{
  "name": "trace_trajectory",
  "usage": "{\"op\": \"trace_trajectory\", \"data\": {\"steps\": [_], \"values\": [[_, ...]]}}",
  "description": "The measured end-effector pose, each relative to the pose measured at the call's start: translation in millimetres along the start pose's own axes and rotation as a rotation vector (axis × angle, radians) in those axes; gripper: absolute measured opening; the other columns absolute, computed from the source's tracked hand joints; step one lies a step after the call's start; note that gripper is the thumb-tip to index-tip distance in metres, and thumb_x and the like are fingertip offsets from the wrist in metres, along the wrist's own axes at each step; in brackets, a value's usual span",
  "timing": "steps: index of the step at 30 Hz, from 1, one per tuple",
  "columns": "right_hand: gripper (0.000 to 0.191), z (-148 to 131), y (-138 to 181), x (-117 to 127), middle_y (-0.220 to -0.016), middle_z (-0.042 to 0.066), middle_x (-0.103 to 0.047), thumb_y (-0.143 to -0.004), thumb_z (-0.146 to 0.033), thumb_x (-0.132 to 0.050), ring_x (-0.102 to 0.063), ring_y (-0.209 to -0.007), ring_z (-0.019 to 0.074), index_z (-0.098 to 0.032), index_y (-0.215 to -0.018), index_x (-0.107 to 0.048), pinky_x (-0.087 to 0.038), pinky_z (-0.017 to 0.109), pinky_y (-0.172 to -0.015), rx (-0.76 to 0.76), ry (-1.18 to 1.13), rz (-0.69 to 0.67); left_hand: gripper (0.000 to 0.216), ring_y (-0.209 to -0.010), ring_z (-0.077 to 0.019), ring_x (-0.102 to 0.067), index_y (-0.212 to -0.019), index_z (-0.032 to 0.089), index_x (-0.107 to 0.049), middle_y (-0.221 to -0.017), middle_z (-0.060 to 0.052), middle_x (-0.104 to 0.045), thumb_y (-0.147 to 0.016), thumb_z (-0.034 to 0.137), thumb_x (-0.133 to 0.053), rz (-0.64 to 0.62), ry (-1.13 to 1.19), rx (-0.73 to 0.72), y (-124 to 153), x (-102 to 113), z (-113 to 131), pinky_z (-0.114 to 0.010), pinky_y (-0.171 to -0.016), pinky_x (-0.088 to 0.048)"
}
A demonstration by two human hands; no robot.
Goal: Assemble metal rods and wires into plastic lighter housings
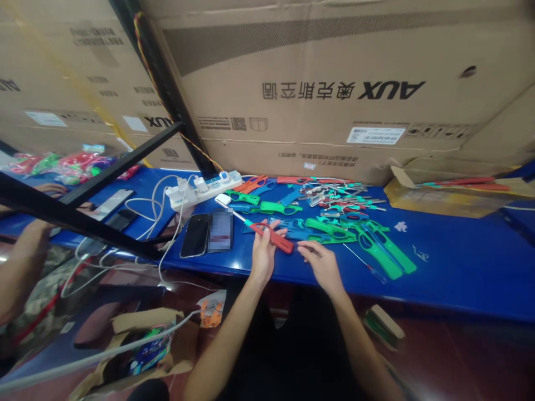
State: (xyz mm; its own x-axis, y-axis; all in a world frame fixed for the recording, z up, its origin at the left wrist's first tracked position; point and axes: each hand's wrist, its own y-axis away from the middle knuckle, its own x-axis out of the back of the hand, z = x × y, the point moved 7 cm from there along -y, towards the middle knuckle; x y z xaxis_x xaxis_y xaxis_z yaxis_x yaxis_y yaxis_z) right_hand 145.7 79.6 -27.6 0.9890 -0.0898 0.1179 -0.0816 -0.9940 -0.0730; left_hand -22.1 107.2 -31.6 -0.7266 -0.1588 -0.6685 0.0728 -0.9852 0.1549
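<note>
My left hand (264, 249) is closed around a red plastic handle part (273, 235) with a thin metal rod sticking out toward the upper left. It holds the part just above the front of the blue table (460, 273). My right hand (320, 259) rests on the table just right of it, fingers loosely curled, holding nothing that I can see. Behind both hands lies a pile of green, blue and red plastic handle parts (334, 223) mixed with small metal pieces.
Two phones (208, 234) lie left of my hands, behind them a white power strip (204, 189) with cables. Large cardboard boxes (317, 83) wall off the back. A black metal frame (96, 178) crosses at left, where another person's arm (20, 262) shows. An open carton (142, 351) sits on the floor.
</note>
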Motion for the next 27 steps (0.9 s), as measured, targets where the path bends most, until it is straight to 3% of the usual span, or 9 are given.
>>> {"op": "trace_trajectory", "data": {"steps": [5, 10, 14, 20, 27], "values": [[0.032, -1, 3, 1, -0.093, 0.007, -0.075, -0.088, -0.050, -0.065, -0.065, -0.066, 0.0162, -0.022, -0.095, -0.080, -0.058, 0.032, -0.063, 0.036, 0.009, -0.031, 0.041, -0.107, -0.0236, -0.073, -0.120, 0.024, -0.057, -0.134, -0.010, -0.068, -0.088, 0.036, -0.078, -0.026, -0.023, 0.006, -1, -2, -2, -0.039, -0.097, -0.055], [0.029, 1, 5, -3, -0.085, 0.006, -0.075, -0.091, -0.047, -0.063, -0.067, -0.067, 0.0176, -0.022, -0.092, -0.078, -0.059, 0.032, -0.064, 0.055, 0.049, -0.019, 0.043, -0.097, -0.0206, -0.075, -0.118, 0.023, -0.057, -0.128, -0.009, -0.070, -0.084, 0.032, -0.082, -0.042, -0.050, -0.004, -1, -2, -4, -0.037, -0.094, -0.056], [0.030, -2, 4, -5, -0.099, 0.008, -0.072, -0.093, -0.048, -0.060, -0.066, -0.072, 0.0178, -0.023, -0.090, -0.077, -0.057, 0.031, -0.061, 0.097, 0.105, -0.014, 0.043, -0.094, -0.0176, -0.074, -0.120, 0.023, -0.056, -0.123, -0.007, -0.071, -0.084, 0.030, -0.081, -0.033, -0.063, -0.017, -1, -1, -5, -0.031, -0.088, -0.057], [0.024, -7, 2, -8, -0.105, 0.008, -0.068, -0.093, -0.043, -0.062, -0.066, -0.091, 0.0223, -0.025, -0.086, -0.076, -0.055, 0.037, -0.084, 0.164, 0.196, 0.003, 0.046, -0.094, -0.0179, -0.073, -0.122, 0.024, -0.056, -0.121, -0.007, -0.071, -0.084, 0.032, -0.081, -0.046, -0.071, -0.017, 1, -2, -3, -0.032, -0.089, -0.057], [0.022, -6, 3, -11, -0.106, 0.008, -0.068, -0.096, -0.038, -0.059, -0.067, -0.092, 0.0217, -0.024, -0.087, -0.074, -0.054, 0.036, -0.083, 0.180, 0.244, -0.002, 0.048, -0.091, -0.0173, -0.073, -0.124, 0.023, -0.055, -0.122, -0.007, -0.070, -0.084, 0.032, -0.081, -0.069, -0.086, -0.022, 2, -4, -3, -0.033, -0.091, -0.058]]}}
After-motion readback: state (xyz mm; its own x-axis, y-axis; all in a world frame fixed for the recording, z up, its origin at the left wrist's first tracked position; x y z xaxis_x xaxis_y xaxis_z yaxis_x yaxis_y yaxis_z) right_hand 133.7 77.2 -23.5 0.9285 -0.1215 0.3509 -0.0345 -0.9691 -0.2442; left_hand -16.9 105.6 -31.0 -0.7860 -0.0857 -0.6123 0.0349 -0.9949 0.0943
